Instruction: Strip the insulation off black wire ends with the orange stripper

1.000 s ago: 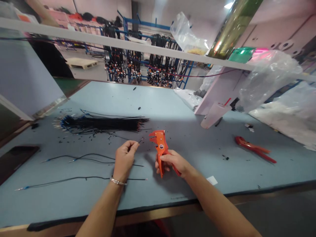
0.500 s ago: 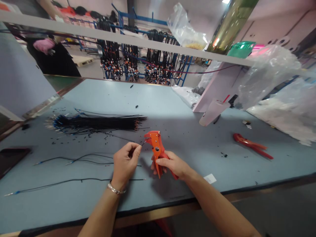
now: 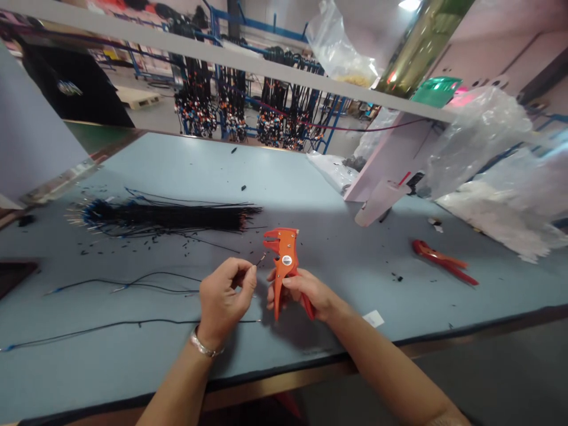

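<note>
Between thumb and forefinger, my left hand point(image 3: 227, 291) pinches a thin black wire point(image 3: 260, 260), whose tip points up and right. My right hand point(image 3: 306, 293) is wrapped round the handles of an orange-red wire stripper point(image 3: 286, 254). The stripper's jaws face left, a little above the wire tip and apart from it. Behind my hands lies a thick bundle of black wires point(image 3: 186, 216), with blue and metal ends at its left. Several loose black wires point(image 3: 93, 331) lie to the left, partly hidden by my left hand and wrist.
A second red hand tool point(image 3: 444, 261) lies at the right on the blue-grey table point(image 3: 284, 171). A white cup with a straw point(image 3: 379, 201) leans by the shelf post. Plastic bags point(image 3: 492, 219) are heaped at the right. A white shelf bar point(image 3: 266, 71) crosses above the table.
The wire tip has come out of the stripper's jaws, and the jaws have opened. My right hand has tilted the stripper more upright, its head slightly to the right.
</note>
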The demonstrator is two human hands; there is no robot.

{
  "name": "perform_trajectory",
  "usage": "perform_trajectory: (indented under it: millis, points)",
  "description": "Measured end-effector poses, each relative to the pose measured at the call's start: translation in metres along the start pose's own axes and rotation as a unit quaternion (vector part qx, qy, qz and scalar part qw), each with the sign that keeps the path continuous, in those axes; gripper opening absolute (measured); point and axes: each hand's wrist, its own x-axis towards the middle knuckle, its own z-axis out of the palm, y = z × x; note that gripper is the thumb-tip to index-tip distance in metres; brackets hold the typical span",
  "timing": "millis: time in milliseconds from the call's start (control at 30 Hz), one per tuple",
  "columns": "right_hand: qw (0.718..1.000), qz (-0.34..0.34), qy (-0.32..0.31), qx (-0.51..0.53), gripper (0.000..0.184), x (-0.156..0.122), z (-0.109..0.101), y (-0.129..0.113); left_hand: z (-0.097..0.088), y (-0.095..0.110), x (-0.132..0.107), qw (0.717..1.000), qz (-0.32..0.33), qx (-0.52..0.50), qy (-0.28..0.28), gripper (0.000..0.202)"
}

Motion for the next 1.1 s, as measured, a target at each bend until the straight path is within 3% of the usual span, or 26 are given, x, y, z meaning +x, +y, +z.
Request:
perform_trajectory:
  millis: [267, 633, 1100]
  points:
    - [0.996, -0.016, 0.029, -0.085, 0.036, 0.002, 0.006, 0.004, 0.006, -0.001, -0.001, 0.999, -0.014, -0.007, -0.047, 0.017]
    - [0.978, -0.028, 0.062, -0.195, 0.030, -0.001, 0.009, -0.004, 0.007, 0.000, 0.002, 0.998, -0.020, -0.001, -0.051, 0.019]
    - [0.967, -0.050, 0.086, -0.234, 0.018, 0.000, 0.017, -0.002, 0.010, -0.003, 0.000, 0.996, -0.015, -0.034, -0.086, 0.016]
